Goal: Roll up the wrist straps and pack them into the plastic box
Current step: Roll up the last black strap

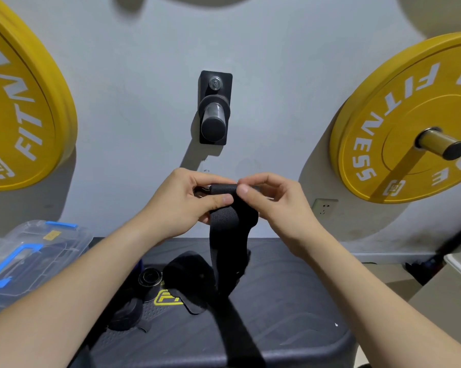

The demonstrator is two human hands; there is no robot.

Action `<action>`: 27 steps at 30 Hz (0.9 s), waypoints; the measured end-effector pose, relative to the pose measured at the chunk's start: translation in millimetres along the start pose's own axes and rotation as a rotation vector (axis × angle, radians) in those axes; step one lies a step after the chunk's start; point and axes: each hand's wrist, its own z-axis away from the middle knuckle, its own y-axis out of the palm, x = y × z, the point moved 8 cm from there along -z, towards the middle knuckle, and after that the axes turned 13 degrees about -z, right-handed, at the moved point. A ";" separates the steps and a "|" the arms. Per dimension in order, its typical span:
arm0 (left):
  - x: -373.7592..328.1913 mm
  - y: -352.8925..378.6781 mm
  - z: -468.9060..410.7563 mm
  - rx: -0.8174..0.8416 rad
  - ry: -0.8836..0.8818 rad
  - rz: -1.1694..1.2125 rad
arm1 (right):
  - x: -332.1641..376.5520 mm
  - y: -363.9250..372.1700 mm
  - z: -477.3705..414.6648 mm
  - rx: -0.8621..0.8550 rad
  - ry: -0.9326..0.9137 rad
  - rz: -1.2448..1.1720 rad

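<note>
grey wall behind; left hand [180,205], right hand [274,205] pinching wrist strap [229,224].

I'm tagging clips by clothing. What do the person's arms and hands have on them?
Nothing is worn. The left hand and right hand show no gloves, rings, watch or bands. The left forearm and right forearm are uncovered to the frame's edge; no sleeve shows.

Left of black padded bench [290,301]: clear plastic box [38,251]. On bench: rolled black strap [149,278], between box and hanging black woven strap [229,235].
</note>
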 end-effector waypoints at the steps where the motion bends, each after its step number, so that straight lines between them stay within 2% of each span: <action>1: -1.2 0.6 0.3 0.005 0.014 0.015 | -4.3 1.0 0.5 0.008 0.056 -0.017; 4: -3.5 3.4 1.6 -0.001 0.036 -0.051 | -11.7 1.0 0.6 0.013 0.152 0.030; 8: -0.9 6.1 0.7 0.048 -0.024 -0.012 | -8.7 1.1 0.4 0.003 0.121 -0.094; 11: 3.9 3.2 0.1 0.044 -0.055 -0.069 | -9.8 -0.4 1.3 0.001 0.117 -0.071; 15: 2.3 -8.3 -1.6 -0.050 0.029 -0.130 | -9.8 7.3 2.4 0.041 0.154 -0.080; 18: -1.1 -6.5 0.4 -0.063 0.086 -0.200 | -10.3 15.3 3.8 0.125 0.189 0.019; 23: -1.0 -5.8 0.5 -0.129 0.102 -0.219 | -0.2 8.2 2.4 0.014 0.089 0.053; 27: 3.1 0.5 -1.7 -0.022 0.023 -0.098 | 5.3 5.6 2.8 -0.078 0.008 0.082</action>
